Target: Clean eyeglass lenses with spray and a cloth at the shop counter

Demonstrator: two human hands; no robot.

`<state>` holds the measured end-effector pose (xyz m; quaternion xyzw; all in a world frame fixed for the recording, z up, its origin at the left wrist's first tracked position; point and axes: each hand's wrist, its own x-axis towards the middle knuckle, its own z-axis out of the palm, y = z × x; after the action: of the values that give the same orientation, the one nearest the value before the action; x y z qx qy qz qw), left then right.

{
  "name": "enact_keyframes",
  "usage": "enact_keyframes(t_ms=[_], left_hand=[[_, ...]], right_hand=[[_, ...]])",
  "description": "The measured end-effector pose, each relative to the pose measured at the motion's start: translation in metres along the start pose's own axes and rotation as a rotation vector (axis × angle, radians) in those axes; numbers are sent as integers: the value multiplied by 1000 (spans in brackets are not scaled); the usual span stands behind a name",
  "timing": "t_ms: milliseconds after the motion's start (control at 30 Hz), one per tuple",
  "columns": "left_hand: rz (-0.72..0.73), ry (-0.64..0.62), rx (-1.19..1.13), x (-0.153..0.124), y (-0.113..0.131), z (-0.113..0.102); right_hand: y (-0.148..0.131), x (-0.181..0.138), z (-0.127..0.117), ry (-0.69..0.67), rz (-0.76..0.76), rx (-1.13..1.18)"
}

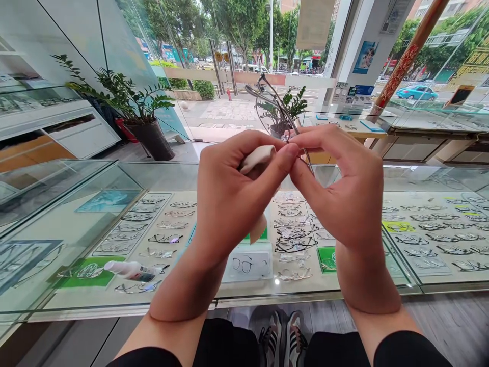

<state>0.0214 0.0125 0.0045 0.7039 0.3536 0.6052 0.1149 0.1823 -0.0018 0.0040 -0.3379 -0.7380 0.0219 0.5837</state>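
A pair of thin-framed eyeglasses [281,106] is held up over the glass counter, tilted, with its temple arms pointing up and away. My left hand [233,193] is closed, a pale cleaning cloth [259,158] bunched inside it and hanging below the palm. Its thumb and fingertips pinch the near part of the frame. From the other side, my right hand [340,178] grips the same eyeglasses between thumb and fingers. The fingertips of both hands meet there and hide part of the frame.
Below my hands, the glass display counter [244,299] holds rows of eyeglasses. A white spray bottle [132,271] lies at the left on the glass. Beyond stand a potted plant [153,140], glass doors and another counter [408,122] at the right.
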Motion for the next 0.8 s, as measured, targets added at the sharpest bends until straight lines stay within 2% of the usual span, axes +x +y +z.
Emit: enact_keyframes(t_ms=[200, 300, 367, 500, 567, 633, 700, 733, 800], left_hand=[[16, 49, 57, -1, -1, -1], [83, 123, 78, 1, -5, 0], [148, 157, 79, 3, -9, 0], [195, 129, 96, 5, -13, 0], [155, 49, 125, 4, -11, -2], [109, -76, 186, 4, -9, -4], [63, -219, 280, 5, -5, -7], [40, -284, 330, 6, -3, -9], [-14, -390, 420, 7, 1, -12]], right_hand=[[-2, -3, -1, -42, 36, -33], [-3, -1, 1, -39, 63, 20], [-2, 2, 4, 29, 46, 105], [16, 11, 8, 330, 49, 131], [38, 18, 11, 399, 106, 126], [72, 23, 16, 384, 176, 200], [115, 21, 24, 369, 250, 287], [138, 16, 29, 315, 317, 323], [181, -2, 36, 265, 461, 410]])
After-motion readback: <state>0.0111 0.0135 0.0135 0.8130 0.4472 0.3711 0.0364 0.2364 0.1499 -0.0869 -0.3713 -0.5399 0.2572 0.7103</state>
